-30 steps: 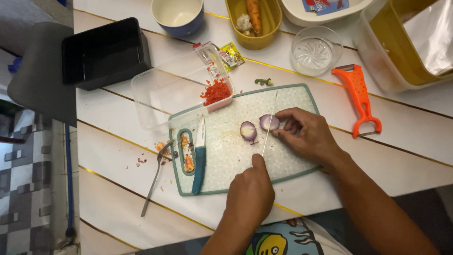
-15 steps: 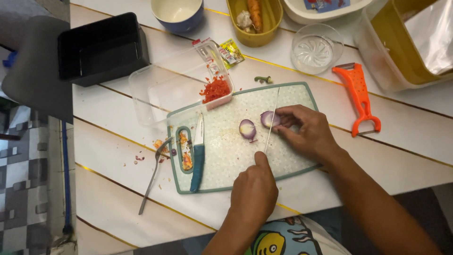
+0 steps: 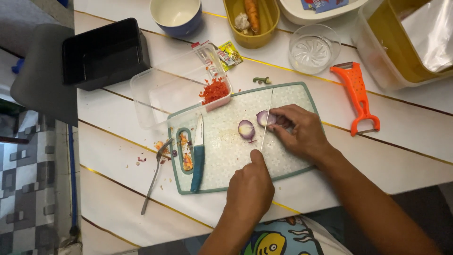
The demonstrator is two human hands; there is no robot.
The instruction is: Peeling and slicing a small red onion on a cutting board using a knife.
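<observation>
Head view: left hand (image 3: 250,189) grip around knife (image 3: 267,120), blade lengthwise away, across shallot half (image 3: 264,118) under right hand (image 3: 302,132)

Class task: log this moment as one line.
left hand: holds knife | right hand: steadies onion half | cutting board: second half

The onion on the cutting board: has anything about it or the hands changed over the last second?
Hardly. The left hand keeps the knife upright between the two onion halves, and the right hand still pins the half under its fingers. The loose half lies where it was. The small blue-handled knife, the fork and the orange peeler stayed put too.
</observation>
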